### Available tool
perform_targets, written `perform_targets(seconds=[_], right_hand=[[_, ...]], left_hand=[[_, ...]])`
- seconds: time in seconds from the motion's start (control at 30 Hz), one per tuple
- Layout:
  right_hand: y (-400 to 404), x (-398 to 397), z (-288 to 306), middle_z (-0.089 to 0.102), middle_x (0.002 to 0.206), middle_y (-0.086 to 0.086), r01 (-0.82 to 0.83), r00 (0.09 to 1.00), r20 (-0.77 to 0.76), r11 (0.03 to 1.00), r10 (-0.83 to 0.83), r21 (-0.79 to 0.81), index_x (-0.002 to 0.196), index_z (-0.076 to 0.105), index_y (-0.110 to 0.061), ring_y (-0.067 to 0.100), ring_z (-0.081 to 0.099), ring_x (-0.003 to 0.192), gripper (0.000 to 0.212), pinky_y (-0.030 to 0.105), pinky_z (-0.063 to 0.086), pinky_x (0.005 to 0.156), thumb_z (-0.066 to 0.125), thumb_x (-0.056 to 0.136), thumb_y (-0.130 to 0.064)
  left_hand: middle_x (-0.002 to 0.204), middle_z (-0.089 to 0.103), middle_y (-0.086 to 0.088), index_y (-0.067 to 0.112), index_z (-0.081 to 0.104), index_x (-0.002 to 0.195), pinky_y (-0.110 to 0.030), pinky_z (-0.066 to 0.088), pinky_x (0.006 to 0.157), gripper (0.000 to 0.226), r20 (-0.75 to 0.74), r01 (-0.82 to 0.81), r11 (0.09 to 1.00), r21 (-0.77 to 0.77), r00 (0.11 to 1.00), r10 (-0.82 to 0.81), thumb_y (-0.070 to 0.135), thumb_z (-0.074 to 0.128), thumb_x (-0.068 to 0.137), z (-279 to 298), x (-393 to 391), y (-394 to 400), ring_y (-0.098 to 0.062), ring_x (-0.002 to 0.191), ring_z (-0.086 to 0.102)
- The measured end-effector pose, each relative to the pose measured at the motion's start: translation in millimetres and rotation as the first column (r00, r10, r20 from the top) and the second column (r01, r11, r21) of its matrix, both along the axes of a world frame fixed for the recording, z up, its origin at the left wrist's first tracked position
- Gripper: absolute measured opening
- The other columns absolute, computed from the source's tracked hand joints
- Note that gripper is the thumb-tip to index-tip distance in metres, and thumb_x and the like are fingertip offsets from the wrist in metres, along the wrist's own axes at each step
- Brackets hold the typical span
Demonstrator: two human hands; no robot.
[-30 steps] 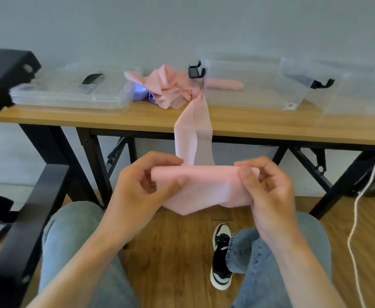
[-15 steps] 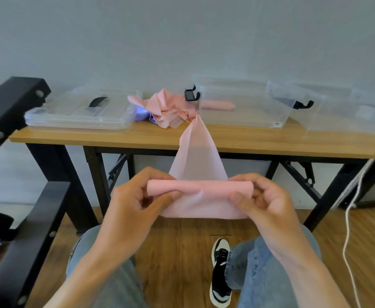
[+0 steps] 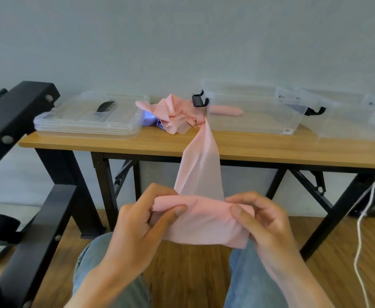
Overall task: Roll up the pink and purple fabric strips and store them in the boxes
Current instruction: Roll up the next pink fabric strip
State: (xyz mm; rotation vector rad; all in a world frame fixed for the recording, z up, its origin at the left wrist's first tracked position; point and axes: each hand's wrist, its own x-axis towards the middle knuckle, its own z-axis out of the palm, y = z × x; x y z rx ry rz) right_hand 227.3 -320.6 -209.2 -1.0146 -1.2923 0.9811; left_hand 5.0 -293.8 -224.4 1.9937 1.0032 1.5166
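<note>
Both hands' grip [image 3: 204, 215] on pink strip [image 3: 201, 172] roll ends, btwn thumbs.

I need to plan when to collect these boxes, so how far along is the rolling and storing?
Done: one pink roll lies in the clear box.
In hand: the left hand and right hand both pinch a pink strip, only just begun; it trails up to the table.
Left: the bunched pink pile and the purple fabric beside it.
</note>
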Motion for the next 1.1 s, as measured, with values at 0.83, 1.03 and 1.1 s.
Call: perform_targets(seconds=[0.83, 1.03, 1.1], right_hand=[[17, 16, -11, 0.073, 0.093, 0.005, 0.035, 0.996, 0.091, 0.995, -0.026, -0.096, 0.096, 0.078, -0.035, 0.021, 0.069, 0.085, 0.030, 0.027, 0.055, 0.068, 0.075, 0.072, -0.053], [24, 13, -18, 0.076, 0.088, 0.002, 0.040, 0.997, 0.071, 0.993, -0.033, -0.107, 0.090, 0.079, -0.027, 0.013, 0.072, 0.080, 0.015, 0.023, 0.057, 0.063, 0.078, 0.075, -0.026], [28, 12, -21, 0.075, 0.082, 0.003, 0.081, 0.995, 0.073, 0.989, -0.072, -0.121, 0.083, 0.078, -0.025, 0.013, 0.070, 0.075, 0.015, 0.022, 0.056, 0.063, 0.073, 0.076, -0.038]], left_hand=[[0.089, 0.073, 0.017, 0.039, 0.071, 0.094, -0.015, 0.057, 0.061, 0.026, 0.155, -0.046, 0.985, -0.166, 0.985, 0.072, 0.045, 0.074, 0.069, -12, 8, 18, -0.007, 0.088, 0.069], [0.092, 0.072, 0.016, 0.030, 0.072, 0.092, -0.014, 0.056, 0.061, 0.023, 0.222, -0.007, 0.983, -0.184, 0.974, 0.049, 0.034, 0.077, 0.070, -14, 9, 24, -0.006, 0.085, 0.070], [0.097, 0.073, 0.016, 0.029, 0.073, 0.099, -0.015, 0.058, 0.066, 0.030, 0.217, 0.038, 0.983, -0.178, 0.976, 0.001, 0.027, 0.079, 0.070, -14, 8, 25, -0.006, 0.089, 0.071]])
